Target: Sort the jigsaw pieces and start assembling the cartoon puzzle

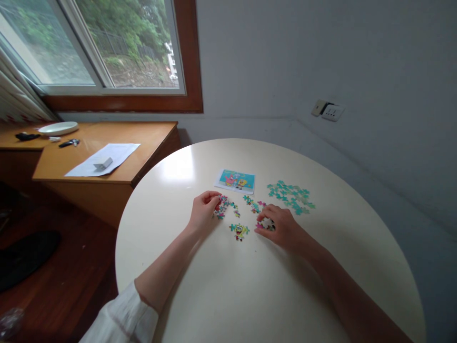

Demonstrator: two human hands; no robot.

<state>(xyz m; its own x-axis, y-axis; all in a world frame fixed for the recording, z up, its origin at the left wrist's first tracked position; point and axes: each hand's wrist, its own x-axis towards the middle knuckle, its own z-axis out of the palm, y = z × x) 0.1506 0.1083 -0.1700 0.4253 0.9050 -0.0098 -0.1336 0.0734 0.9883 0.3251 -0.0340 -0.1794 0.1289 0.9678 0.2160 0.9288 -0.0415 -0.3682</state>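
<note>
Closest in on the round white table [250, 290] there's a small joined puzzle section [239, 231], a yellow cartoon face, lying flat between the hands, probably so either one can reach it. Just right of it, the right hand [279, 225] is curled with thumb and fingertips apart around a few pink and dark pieces [266, 224]; can't tell if it's actually touching any. A bit farther up, the left hand [206, 208] has thumb and fingers nearly together at the mixed pile [222, 207], and whether a piece is pinched is impossible to tell. Off to the right, teal pieces [291, 195] are spread out separately, looks like sorted by color. Past the hands lies the picture card [236, 181], face up and right way round, presumably for easy checking.
</note>
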